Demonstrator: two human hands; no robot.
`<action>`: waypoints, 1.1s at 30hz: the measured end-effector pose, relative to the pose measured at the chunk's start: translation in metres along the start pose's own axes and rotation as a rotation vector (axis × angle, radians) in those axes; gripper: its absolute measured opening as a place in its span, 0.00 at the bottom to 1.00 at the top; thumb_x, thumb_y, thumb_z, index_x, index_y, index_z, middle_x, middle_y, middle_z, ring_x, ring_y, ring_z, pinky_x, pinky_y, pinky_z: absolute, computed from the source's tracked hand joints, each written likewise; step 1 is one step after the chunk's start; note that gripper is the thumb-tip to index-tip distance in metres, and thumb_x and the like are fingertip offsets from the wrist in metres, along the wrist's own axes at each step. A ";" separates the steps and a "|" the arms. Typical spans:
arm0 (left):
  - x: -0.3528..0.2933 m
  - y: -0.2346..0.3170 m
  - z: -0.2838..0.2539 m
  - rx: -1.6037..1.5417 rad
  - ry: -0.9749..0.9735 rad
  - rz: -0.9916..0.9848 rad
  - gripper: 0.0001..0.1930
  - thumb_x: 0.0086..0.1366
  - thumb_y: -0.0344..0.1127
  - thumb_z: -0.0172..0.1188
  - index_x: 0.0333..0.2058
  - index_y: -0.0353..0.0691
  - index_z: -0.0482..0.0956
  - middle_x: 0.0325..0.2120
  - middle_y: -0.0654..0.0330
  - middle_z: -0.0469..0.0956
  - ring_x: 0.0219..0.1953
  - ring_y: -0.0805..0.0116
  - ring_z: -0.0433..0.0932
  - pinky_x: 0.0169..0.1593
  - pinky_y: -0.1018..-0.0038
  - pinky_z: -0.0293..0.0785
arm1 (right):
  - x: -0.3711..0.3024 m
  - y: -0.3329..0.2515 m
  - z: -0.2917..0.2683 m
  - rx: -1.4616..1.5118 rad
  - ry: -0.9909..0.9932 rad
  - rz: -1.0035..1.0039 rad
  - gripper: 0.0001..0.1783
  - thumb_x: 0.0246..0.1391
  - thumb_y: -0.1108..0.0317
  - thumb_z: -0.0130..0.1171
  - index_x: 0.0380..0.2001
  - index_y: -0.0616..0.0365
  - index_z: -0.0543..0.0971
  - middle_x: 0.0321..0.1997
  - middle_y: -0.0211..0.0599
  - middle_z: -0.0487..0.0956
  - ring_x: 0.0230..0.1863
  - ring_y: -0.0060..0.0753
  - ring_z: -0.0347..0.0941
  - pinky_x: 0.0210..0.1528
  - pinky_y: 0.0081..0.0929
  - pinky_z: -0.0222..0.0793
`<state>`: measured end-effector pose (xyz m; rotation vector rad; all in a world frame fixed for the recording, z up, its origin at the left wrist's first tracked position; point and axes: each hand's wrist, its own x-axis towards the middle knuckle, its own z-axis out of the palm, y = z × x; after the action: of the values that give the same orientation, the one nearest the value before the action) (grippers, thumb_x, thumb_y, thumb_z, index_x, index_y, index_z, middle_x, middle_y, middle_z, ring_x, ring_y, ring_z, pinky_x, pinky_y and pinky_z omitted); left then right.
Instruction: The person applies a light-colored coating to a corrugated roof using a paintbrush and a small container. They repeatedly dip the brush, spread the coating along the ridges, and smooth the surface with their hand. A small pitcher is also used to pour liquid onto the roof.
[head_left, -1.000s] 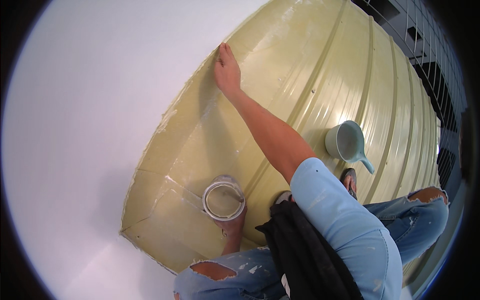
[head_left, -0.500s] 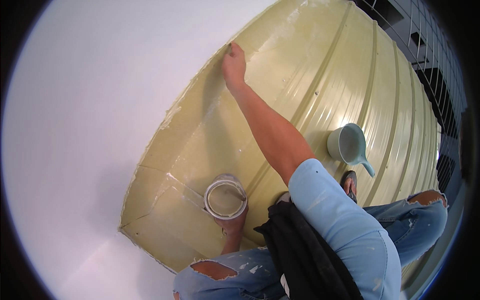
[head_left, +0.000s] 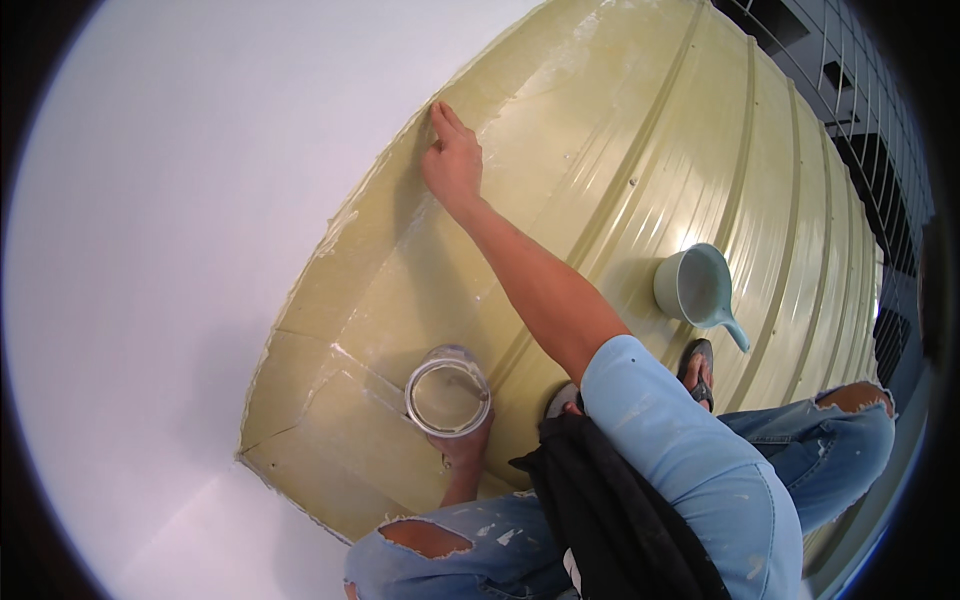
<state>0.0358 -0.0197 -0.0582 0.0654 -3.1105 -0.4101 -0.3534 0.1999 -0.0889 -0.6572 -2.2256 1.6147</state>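
1. Right hand [head_left: 452, 160]: fingers extended and released, pressing flat along the seam where the yellow ribbed panel [head_left: 640, 170] meets the white wall [head_left: 200, 200].
2. Left hand [head_left: 462, 445]: grasping a clear glass jar [head_left: 447, 395] from below, mouth up, low on the panel.
3. Jar judged rigid, breakable, slippery; best held round the body.
4. Pale scoop cup [head_left: 695, 288] rests apart, to the right.
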 end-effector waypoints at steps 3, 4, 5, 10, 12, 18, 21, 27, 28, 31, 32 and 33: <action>0.001 0.000 -0.001 0.012 -0.004 0.032 0.48 0.46 0.50 0.82 0.64 0.35 0.73 0.59 0.44 0.78 0.61 0.41 0.78 0.66 0.51 0.72 | -0.001 0.001 -0.001 0.072 0.044 -0.025 0.41 0.55 0.83 0.45 0.75 0.56 0.65 0.76 0.51 0.68 0.64 0.56 0.72 0.64 0.39 0.71; 0.002 0.000 -0.002 0.000 -0.010 0.029 0.48 0.46 0.50 0.82 0.64 0.35 0.73 0.59 0.44 0.78 0.61 0.42 0.78 0.66 0.51 0.72 | -0.001 0.000 0.002 0.113 0.058 -0.007 0.42 0.56 0.83 0.45 0.76 0.55 0.64 0.76 0.51 0.67 0.63 0.56 0.72 0.64 0.39 0.72; 0.002 0.000 -0.002 -0.024 0.008 0.029 0.45 0.48 0.51 0.81 0.63 0.38 0.75 0.59 0.45 0.78 0.63 0.42 0.76 0.69 0.50 0.67 | 0.001 0.000 0.004 0.105 0.060 -0.009 0.42 0.56 0.82 0.47 0.77 0.55 0.62 0.77 0.51 0.66 0.64 0.56 0.71 0.64 0.43 0.70; 0.000 0.005 0.001 -0.147 0.027 -0.081 0.38 0.51 0.51 0.78 0.60 0.43 0.80 0.59 0.50 0.80 0.66 0.45 0.72 0.73 0.49 0.58 | 0.005 -0.006 0.018 -0.037 0.006 0.043 0.44 0.57 0.79 0.51 0.78 0.55 0.58 0.80 0.48 0.60 0.66 0.58 0.68 0.66 0.51 0.66; 0.001 0.004 0.002 -0.144 0.019 -0.063 0.37 0.51 0.50 0.78 0.59 0.43 0.80 0.58 0.51 0.80 0.65 0.46 0.73 0.72 0.49 0.59 | -0.002 -0.006 0.020 -0.061 0.018 0.007 0.44 0.57 0.78 0.51 0.78 0.55 0.58 0.80 0.48 0.60 0.67 0.58 0.68 0.66 0.51 0.65; -0.002 0.001 0.002 -0.168 -0.010 -0.117 0.36 0.51 0.49 0.78 0.59 0.43 0.81 0.57 0.53 0.81 0.64 0.48 0.74 0.72 0.50 0.59 | -0.015 -0.012 0.025 -0.070 0.011 -0.027 0.45 0.55 0.77 0.53 0.78 0.55 0.58 0.81 0.46 0.58 0.67 0.55 0.66 0.66 0.53 0.65; -0.002 -0.001 0.001 -0.218 -0.033 -0.134 0.36 0.51 0.49 0.78 0.59 0.43 0.81 0.57 0.53 0.81 0.65 0.48 0.74 0.72 0.50 0.59 | -0.020 -0.016 0.025 -0.122 -0.036 0.031 0.45 0.56 0.77 0.52 0.78 0.55 0.57 0.81 0.44 0.58 0.68 0.54 0.66 0.66 0.54 0.64; 0.004 0.009 0.002 -0.236 0.074 -0.082 0.35 0.51 0.49 0.78 0.57 0.44 0.82 0.57 0.54 0.81 0.64 0.48 0.74 0.70 0.50 0.60 | -0.027 -0.012 0.017 -0.039 -0.040 0.035 0.45 0.56 0.76 0.51 0.79 0.54 0.56 0.82 0.44 0.56 0.68 0.56 0.64 0.68 0.53 0.60; 0.004 0.010 0.002 -0.192 0.091 -0.085 0.34 0.51 0.49 0.78 0.57 0.45 0.82 0.57 0.54 0.81 0.64 0.48 0.74 0.70 0.50 0.61 | -0.026 -0.012 0.017 -0.028 -0.045 0.082 0.46 0.56 0.76 0.51 0.79 0.53 0.55 0.82 0.44 0.56 0.69 0.56 0.64 0.69 0.53 0.60; 0.003 0.009 -0.002 -0.198 0.005 -0.135 0.34 0.51 0.50 0.77 0.57 0.46 0.83 0.57 0.55 0.81 0.64 0.48 0.74 0.71 0.49 0.61 | -0.016 -0.016 0.019 -0.022 -0.056 0.040 0.46 0.57 0.76 0.51 0.79 0.56 0.54 0.83 0.45 0.55 0.70 0.55 0.62 0.67 0.54 0.61; 0.003 0.009 -0.003 -0.157 -0.010 -0.109 0.34 0.51 0.50 0.76 0.57 0.45 0.83 0.57 0.55 0.81 0.64 0.48 0.75 0.70 0.49 0.61 | -0.015 -0.017 0.020 -0.062 -0.073 0.064 0.46 0.57 0.75 0.52 0.79 0.57 0.54 0.83 0.45 0.54 0.70 0.55 0.62 0.68 0.54 0.60; 0.003 0.008 -0.004 -0.116 -0.018 -0.082 0.33 0.51 0.49 0.76 0.57 0.45 0.83 0.57 0.55 0.82 0.64 0.48 0.75 0.70 0.49 0.61 | -0.013 -0.019 0.020 -0.098 -0.083 0.083 0.46 0.57 0.75 0.52 0.79 0.58 0.54 0.83 0.45 0.53 0.70 0.55 0.62 0.68 0.55 0.60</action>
<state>0.0321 -0.0130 -0.0525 0.1905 -3.1015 -0.5946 -0.3559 0.1718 -0.0775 -0.7297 -2.3796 1.6075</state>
